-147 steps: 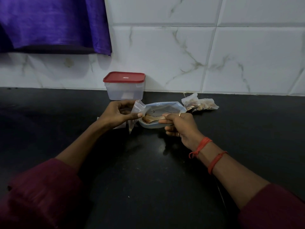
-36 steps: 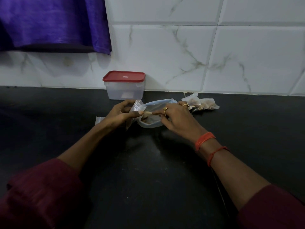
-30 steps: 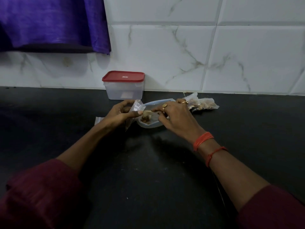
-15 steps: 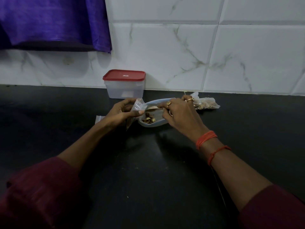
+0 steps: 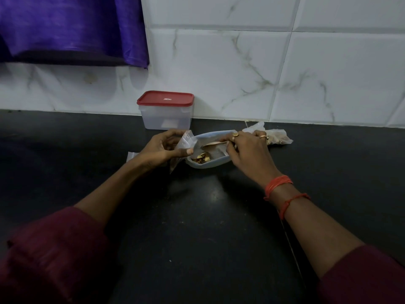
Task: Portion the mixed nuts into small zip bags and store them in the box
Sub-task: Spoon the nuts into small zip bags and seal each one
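A shallow clear tub (image 5: 215, 161) lies on the black counter, with a small heap of mixed nuts (image 5: 201, 159) at its left end. My left hand (image 5: 163, 149) pinches a small clear zip bag (image 5: 186, 142) upright beside the tub's left end. My right hand (image 5: 246, 150) is over the tub's right part, fingers closed on the handle of a pale wooden spoon (image 5: 213, 144) that points left inside the tub. The storage box (image 5: 166, 115), clear with a red lid on, stands against the wall behind.
Filled clear bags of nuts (image 5: 275, 138) lie right of the tub, partly behind my right hand. Another flat bag (image 5: 131, 155) peeks out left of my left wrist. A purple cloth (image 5: 72, 27) hangs over the white tiled wall.
My right hand has turned over from palm-side up with the loaded spoon to knuckles up, drawing the spoon right inside the tub. The nut heap now shows. My left hand has kept the bag.
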A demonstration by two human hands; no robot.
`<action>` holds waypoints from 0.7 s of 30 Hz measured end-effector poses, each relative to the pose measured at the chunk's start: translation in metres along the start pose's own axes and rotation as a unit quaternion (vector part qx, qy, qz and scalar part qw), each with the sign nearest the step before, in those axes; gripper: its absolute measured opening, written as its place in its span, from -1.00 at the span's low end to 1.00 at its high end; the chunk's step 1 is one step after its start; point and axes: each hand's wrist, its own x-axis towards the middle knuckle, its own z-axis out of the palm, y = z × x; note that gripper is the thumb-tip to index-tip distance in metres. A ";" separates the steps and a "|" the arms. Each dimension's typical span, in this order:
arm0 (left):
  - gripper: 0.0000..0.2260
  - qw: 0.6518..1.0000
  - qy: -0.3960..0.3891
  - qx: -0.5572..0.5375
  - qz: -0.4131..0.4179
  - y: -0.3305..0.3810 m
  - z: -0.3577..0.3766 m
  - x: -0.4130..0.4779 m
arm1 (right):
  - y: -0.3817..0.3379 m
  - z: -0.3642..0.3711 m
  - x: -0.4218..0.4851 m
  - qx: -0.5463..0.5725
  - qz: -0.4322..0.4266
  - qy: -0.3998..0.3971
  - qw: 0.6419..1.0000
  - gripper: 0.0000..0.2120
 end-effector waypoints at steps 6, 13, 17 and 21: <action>-0.34 0.999 -0.004 0.032 -0.017 -0.004 -0.003 0.003 | 0.001 0.000 0.000 0.102 0.052 -0.010 0.993 -0.73; -0.40 0.999 -0.020 0.039 -0.012 -0.001 -0.004 0.000 | -0.005 -0.002 -0.003 0.162 0.102 -0.043 0.980 -0.72; -0.43 0.999 -0.016 0.048 -0.002 0.000 -0.002 -0.001 | -0.010 0.000 -0.004 0.186 0.144 -0.080 0.969 -0.70; -0.39 0.998 -0.003 0.058 0.005 0.000 -0.003 -0.001 | -0.010 0.004 -0.002 0.189 0.201 -0.084 0.957 -0.71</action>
